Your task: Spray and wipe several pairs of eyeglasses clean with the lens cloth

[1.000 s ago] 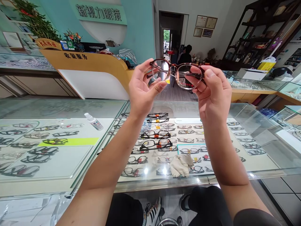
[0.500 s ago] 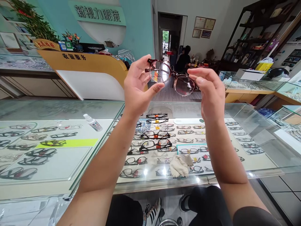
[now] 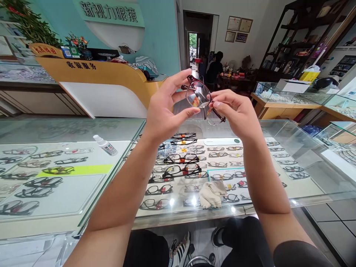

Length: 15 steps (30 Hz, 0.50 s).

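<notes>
Head-worn view — forward and down

Brown round-rimmed eyeglasses point(image 3: 198, 95) are held in the air above the clear glass counter point(image 3: 178, 221), between the left hand point(image 3: 166, 107) and the right hand point(image 3: 236, 111). A crumpled beige cloth point(image 3: 213, 194) is laid near the front edge. Black-framed plastic eyeglasses point(image 3: 182, 170) are lined up behind it, leftward. Across the seam, farther left, a white plastic spray bottle point(image 3: 106, 145) is placed. Beyond the far edge, a curved yellow-and-white desk point(image 3: 102, 96) is set at left.

Glossy plastic eyeglasses point(image 3: 199, 95), smooth glass counter point(image 3: 303, 190), matt cloth point(image 3: 213, 193)
</notes>
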{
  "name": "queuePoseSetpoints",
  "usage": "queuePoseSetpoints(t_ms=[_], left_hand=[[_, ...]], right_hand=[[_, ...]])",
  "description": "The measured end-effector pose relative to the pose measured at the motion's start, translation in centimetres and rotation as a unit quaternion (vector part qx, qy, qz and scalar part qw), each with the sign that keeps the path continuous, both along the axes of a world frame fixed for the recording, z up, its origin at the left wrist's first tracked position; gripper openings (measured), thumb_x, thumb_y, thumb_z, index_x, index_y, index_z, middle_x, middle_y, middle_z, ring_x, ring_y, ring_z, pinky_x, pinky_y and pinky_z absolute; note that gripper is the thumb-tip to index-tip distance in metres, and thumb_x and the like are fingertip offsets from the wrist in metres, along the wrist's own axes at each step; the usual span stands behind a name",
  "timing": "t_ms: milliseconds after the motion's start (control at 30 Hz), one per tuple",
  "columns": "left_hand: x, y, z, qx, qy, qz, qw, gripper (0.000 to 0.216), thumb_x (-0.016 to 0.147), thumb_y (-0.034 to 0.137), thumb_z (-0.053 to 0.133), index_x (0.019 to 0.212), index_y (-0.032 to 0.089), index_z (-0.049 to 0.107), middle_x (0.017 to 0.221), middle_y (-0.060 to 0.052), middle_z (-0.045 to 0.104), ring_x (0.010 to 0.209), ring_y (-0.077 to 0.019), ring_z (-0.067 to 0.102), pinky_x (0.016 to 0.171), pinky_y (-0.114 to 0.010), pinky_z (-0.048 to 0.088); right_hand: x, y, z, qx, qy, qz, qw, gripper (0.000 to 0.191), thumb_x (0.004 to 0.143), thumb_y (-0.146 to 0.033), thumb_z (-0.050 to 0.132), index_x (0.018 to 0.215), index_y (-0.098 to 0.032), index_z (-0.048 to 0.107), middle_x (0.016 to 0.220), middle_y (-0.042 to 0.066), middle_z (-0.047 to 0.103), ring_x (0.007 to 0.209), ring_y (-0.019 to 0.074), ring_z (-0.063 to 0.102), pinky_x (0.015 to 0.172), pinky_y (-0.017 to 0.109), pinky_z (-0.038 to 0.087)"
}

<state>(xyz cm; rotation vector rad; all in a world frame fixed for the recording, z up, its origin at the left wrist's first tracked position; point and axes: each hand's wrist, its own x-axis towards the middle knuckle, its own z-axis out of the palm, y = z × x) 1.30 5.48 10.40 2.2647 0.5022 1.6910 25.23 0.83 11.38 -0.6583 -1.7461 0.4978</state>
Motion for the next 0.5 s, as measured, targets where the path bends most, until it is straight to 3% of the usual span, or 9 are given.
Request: queuePoseSetpoints(t_ms=[167,267,400,500], left_hand=[[0.2,-0.2,-0.1,-0.031,-0.002,-0.105,0.994,0.084,0.082,0.069,0.089,0.154,0.038,0.06,0.146,-0.006,0.072,0.137,-0.0319,0.07,0.114,-0.047,0.064],[0.2,-0.3,-0.2,-0.031,0.007,-0.132,0.991,0.08,0.085,0.065,0.088,0.155,0.038,0.06,0.144,-0.007,0.073,0.131,-0.0297,0.074,0.108,-0.042,0.067],[0.0,-0.7,-0.1,-0.03,0.005,-0.1,0.995,0.084,0.083,0.071,0.087,0.155,0.038,0.059,0.142,-0.008,0.072,0.129,-0.0297,0.074,0.104,-0.041,0.066],[-0.4,-1.7,0.4,-0.007,-0.041,-0.007,0.999,0.082,0.077,0.071,0.092,0.147,0.038,0.064,0.132,-0.007,0.072,0.12,-0.0272,0.075,0.097,-0.037,0.064]], right_hand=[[-0.4,-0.1,0.1,-0.071,0.015,0.049,0.996,0.013,0.094,-0.033,0.075,0.088,-0.022,0.078,0.103,0.002,0.079,0.096,0.017,0.071,0.094,0.038,0.059],[-0.7,-0.3,0.0,-0.098,0.021,0.071,0.992,0.013,0.092,-0.033,0.075,0.088,-0.021,0.078,0.091,0.001,0.077,0.084,0.0142,0.067,0.083,0.033,0.058],[-1.2,0.1,-0.4,-0.072,0.036,0.062,0.995,0.012,0.092,-0.033,0.076,0.088,-0.021,0.078,0.09,0.001,0.076,0.085,0.0149,0.069,0.083,0.034,0.059],[-1.6,0.6,-1.1,-0.032,0.053,0.034,0.997,0.012,0.095,-0.032,0.073,0.09,-0.022,0.076,0.092,0.001,0.075,0.088,0.015,0.071,0.087,0.035,0.06]])
